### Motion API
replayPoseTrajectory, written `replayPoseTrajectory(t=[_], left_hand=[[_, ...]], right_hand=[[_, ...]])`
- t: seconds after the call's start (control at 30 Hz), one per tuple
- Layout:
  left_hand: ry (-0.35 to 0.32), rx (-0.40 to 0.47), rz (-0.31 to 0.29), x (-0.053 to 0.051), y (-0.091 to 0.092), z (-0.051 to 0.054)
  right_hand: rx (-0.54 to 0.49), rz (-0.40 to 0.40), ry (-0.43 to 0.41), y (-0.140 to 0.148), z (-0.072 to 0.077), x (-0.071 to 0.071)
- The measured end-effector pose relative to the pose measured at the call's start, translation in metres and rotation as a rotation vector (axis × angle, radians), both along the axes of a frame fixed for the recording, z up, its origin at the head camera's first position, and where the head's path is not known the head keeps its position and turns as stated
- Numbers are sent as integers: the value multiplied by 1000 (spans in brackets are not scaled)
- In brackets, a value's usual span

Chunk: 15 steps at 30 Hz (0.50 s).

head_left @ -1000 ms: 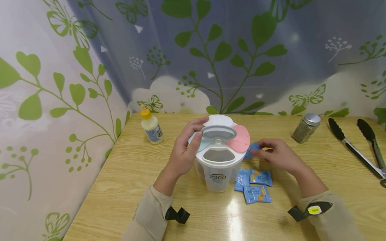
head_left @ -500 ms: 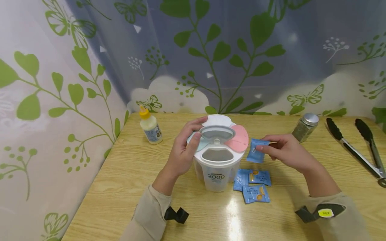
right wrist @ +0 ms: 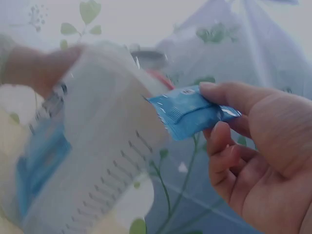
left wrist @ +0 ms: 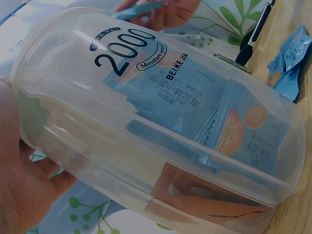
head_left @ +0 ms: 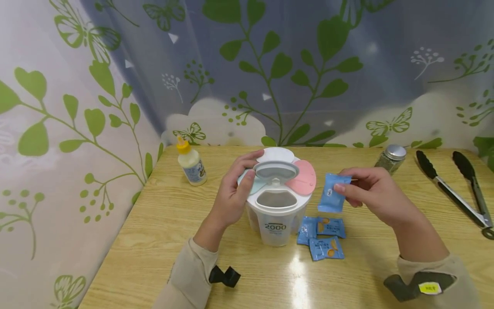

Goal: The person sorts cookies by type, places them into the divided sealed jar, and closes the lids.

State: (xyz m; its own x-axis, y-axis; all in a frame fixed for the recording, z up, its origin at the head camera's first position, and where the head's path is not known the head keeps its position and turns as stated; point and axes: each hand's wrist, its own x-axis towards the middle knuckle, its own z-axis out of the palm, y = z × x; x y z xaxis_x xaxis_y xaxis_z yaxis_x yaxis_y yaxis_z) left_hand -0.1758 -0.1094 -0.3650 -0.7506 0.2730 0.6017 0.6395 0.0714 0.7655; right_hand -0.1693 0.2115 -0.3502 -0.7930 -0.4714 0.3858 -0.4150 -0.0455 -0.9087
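My left hand grips the upper left side of a clear container with coloured lids; its grey lid stands raised over an uncovered compartment. Through the wall in the left wrist view, blue packets and a brown packet show inside. My right hand pinches a blue packet between thumb and fingers, to the right of the container and apart from it. Below it, several blue packets lie on the table by the container's right side.
A glue-like bottle with a yellow cap stands at the back left of the wooden table. At the back right are a glass jar with a metal lid and black-tipped tongs. Patterned cloth hangs behind.
My right hand has moved right and slightly up from the container's side, bringing the pinched packet into fuller view. My left hand still grips the container.
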Motion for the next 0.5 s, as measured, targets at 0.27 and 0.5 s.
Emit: replayPoseTrajectory(t=[0.27,0.5], left_hand=[[13,3,-4,-1,0,-1],[15,-5,1,0,-1,-1]], right_hand=[[-234,-90,-81,-21,15,20],[-424,-179,-127,-47,22,36]])
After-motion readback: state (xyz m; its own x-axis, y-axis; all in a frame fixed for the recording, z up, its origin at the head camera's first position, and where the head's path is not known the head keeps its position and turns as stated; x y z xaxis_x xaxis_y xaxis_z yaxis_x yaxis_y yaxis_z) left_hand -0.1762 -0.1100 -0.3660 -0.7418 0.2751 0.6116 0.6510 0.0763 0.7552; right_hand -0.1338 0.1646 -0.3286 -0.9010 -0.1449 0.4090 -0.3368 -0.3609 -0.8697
